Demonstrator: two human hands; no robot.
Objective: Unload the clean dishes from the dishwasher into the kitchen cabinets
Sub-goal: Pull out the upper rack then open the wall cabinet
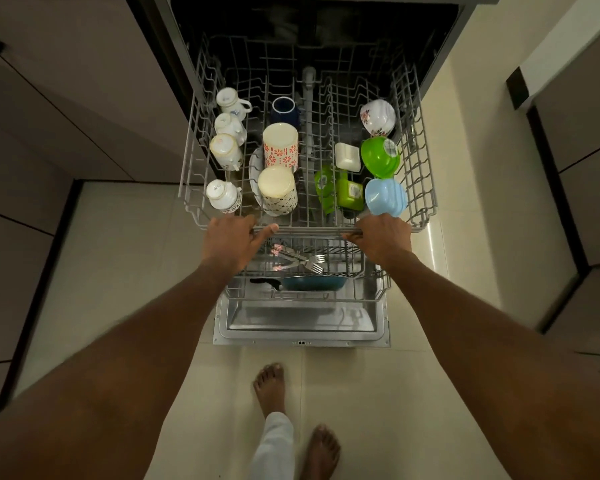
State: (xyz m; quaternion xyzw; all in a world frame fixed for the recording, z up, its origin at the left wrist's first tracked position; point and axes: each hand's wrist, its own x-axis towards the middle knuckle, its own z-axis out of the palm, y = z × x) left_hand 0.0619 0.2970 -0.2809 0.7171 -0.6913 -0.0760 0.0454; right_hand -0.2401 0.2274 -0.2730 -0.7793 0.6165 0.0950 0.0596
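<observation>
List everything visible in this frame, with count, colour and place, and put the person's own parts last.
upper rack: 1, grey wire, pulled out of the dishwasher
teacups: 4, white patterned, left column of the upper rack
tall mugs: 2, cream with red or dark pattern, upside down, rack centre
dark mug: 1, navy, behind the tall mugs
plate: 1, white, on edge beside the tall mugs
floral bowl: 1, white, right rear
green bowl: 1, right side
blue bowl: 1, light blue, right front
white box: 1, left of the green bowl
green containers: apparently 2, centre-right
forks: several, steel, lower rack
pan: 1, teal, lower rack
left hand: grips the rack's front rail
right hand: grips the front rail
feet: 2, bare, on the tiled floor
</observation>
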